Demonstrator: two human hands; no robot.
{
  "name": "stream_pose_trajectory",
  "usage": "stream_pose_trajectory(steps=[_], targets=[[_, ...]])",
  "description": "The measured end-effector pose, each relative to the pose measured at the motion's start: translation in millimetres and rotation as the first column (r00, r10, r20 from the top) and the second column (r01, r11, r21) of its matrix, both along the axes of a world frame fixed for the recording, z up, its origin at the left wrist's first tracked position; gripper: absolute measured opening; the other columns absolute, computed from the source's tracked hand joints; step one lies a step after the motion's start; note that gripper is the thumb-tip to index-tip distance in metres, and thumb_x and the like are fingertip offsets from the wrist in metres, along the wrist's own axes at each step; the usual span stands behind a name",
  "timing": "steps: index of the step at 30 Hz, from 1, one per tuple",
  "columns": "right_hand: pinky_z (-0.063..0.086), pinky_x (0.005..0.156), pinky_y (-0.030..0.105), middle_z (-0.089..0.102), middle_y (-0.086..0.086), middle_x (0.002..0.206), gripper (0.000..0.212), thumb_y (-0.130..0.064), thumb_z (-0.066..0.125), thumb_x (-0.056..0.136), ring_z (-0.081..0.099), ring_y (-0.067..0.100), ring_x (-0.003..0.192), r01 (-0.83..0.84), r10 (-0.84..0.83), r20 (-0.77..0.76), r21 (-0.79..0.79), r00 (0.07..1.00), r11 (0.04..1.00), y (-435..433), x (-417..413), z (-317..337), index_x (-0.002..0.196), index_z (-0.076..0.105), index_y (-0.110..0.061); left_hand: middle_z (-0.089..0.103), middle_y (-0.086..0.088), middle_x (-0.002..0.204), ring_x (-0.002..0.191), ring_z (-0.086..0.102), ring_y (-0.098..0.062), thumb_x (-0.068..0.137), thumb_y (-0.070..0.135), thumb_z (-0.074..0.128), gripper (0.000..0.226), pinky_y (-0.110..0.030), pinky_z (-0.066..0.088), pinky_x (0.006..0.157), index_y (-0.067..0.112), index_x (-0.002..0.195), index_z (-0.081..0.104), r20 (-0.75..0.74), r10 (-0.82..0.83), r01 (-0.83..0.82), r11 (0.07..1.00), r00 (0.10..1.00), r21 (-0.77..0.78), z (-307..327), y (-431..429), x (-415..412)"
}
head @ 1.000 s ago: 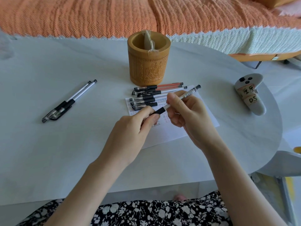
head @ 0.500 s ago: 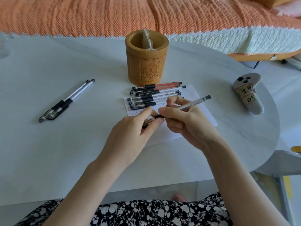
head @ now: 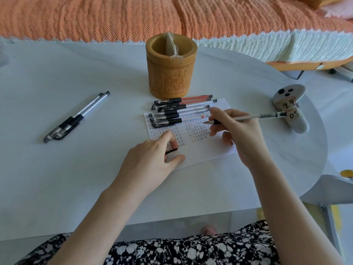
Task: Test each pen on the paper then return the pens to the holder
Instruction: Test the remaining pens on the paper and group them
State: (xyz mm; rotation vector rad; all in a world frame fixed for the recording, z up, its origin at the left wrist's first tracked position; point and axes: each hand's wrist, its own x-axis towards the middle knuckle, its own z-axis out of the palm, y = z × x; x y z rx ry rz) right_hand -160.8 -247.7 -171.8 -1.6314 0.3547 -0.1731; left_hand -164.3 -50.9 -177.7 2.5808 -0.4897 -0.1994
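Observation:
My right hand [head: 236, 133] grips an uncapped clear pen [head: 254, 117], its tip just above the white paper [head: 208, 150] covered in rows of written marks. My left hand [head: 152, 159] rests on the paper's left part and holds the pen's black cap [head: 171, 151] between its fingers. Several capped pens [head: 172, 111], one of them orange-red, lie side by side on the paper's far edge. Behind them stands the carved bamboo holder [head: 171, 66] with a clear plastic wrapper inside. Two more capped pens [head: 76, 117] lie together far left on the table.
A white handheld controller [head: 290, 111] with labels lies on the table at the right, near the pen's back end. The pale table [head: 76, 169] curves away at the right edge. An orange bedspread [head: 133, 16] runs along the far side.
The cap came off the pen. My left hand carried it down to the paper, while my right hand turned the pen and moved its tip over the written rows.

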Motion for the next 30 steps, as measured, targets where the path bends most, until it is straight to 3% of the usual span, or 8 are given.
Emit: stream_pose_trajectory(steps=[5, 9, 12, 15, 19, 22, 26, 30], targets=[[0.029, 0.039, 0.013, 0.050, -0.004, 0.040, 0.040, -0.029, 0.078, 0.078, 0.039, 0.003, 0.034, 0.146, -0.137, 0.063, -0.169, 0.989, 0.975, 3, 5, -8, 0.062, 0.063, 0.004, 0.062, 0.006, 0.074, 0.079, 0.065, -0.013, 0.083, 0.054, 0.055, 0.027, -0.029, 0.046, 0.064, 0.032, 0.093, 0.044, 0.014, 0.003, -0.003, 1.000, 1.000, 0.026, 0, -1, 0], [0.027, 0.043, 0.013, 0.048, -0.011, 0.035, 0.041, -0.027, 0.076, 0.079, 0.037, 0.002, 0.036, 0.197, -0.174, 0.114, -0.233, 0.978, 0.952, 5, 6, -15, 0.051, 0.057, -0.006, 0.063, 0.007, 0.078, 0.081, 0.065, -0.014, 0.083, 0.054, 0.055, 0.027, -0.029, 0.047, 0.066, 0.031, 0.093, 0.043, 0.014, 0.000, 0.000, 1.000, 1.000, 0.027, -1, -1, 0], [0.030, 0.048, 0.019, 0.061, 0.013, 0.053, 0.041, -0.020, 0.069, 0.083, 0.041, 0.008, 0.048, 0.242, -0.206, 0.152, -0.280, 0.967, 0.929, 7, 6, -19, 0.055, 0.054, 0.006, 0.064, 0.007, 0.080, 0.081, 0.065, -0.015, 0.084, 0.054, 0.054, 0.027, -0.030, 0.047, 0.067, 0.031, 0.092, 0.043, 0.008, 0.003, -0.003, 1.000, 1.000, 0.025, -1, -1, 0], [0.028, 0.051, 0.025, 0.059, 0.033, 0.068, 0.034, -0.011, 0.060, 0.079, 0.044, 0.017, 0.057, 0.280, -0.241, 0.153, -0.340, 0.958, 0.898, 9, 6, -24, 0.058, 0.046, 0.011, 0.065, 0.006, 0.080, 0.081, 0.065, -0.016, 0.084, 0.054, 0.054, 0.027, -0.031, 0.047, 0.067, 0.031, 0.092, 0.042, 0.008, 0.002, -0.002, 1.000, 1.000, 0.024, -2, -1, 0], [0.028, 0.052, 0.025, 0.044, 0.028, 0.054, 0.033, -0.009, 0.057, 0.074, 0.055, 0.031, 0.055, 0.301, -0.250, 0.182, -0.369, 0.951, 0.879, 7, 8, -28, 0.053, 0.038, 0.006, 0.063, 0.006, 0.076, 0.079, 0.064, -0.016, 0.084, 0.054, 0.053, 0.027, -0.029, 0.044, 0.064, 0.031, 0.091, 0.041, 0.010, -0.001, 0.001, 1.000, 1.000, 0.027, -1, -1, -1], [0.026, 0.057, 0.028, 0.031, 0.017, 0.052, 0.034, -0.016, 0.056, 0.071, 0.057, 0.052, 0.073, 0.291, -0.231, 0.197, -0.380, 0.953, 0.878, 6, 10, -32, 0.052, 0.033, 0.002, 0.063, 0.007, 0.075, 0.078, 0.064, -0.016, 0.084, 0.054, 0.053, 0.027, -0.029, 0.042, 0.061, 0.032, 0.091, 0.041, 0.013, -0.006, 0.006, 1.000, 1.000, 0.030, -1, -1, -1], [0.024, 0.058, 0.028, 0.036, 0.031, 0.056, 0.037, -0.020, 0.054, 0.070, 0.056, 0.052, 0.076, 0.278, -0.205, 0.214, -0.405, 0.955, 0.871, 4, 11, -34, 0.055, 0.035, 0.008, 0.065, 0.007, 0.080, 0.079, 0.065, -0.015, 0.084, 0.055, 0.053, 0.027, -0.029, 0.045, 0.064, 0.032, 0.092, 0.041, 0.016, -0.008, 0.007, 1.000, 1.000, 0.031, -1, -1, -1], [0.023, 0.057, 0.028, 0.038, 0.032, 0.056, 0.037, -0.018, 0.055, 0.072, 0.056, 0.051, 0.074, 0.270, -0.192, 0.217, -0.424, 0.957, 0.865, 5, 11, -36, 0.056, 0.035, 0.008, 0.065, 0.007, 0.080, 0.079, 0.064, -0.015, 0.085, 0.054, 0.053, 0.027, -0.029, 0.043, 0.063, 0.032, 0.092, 0.041, 0.016, -0.011, 0.011, 0.999, 1.000, 0.034, 0, -1, -1]])
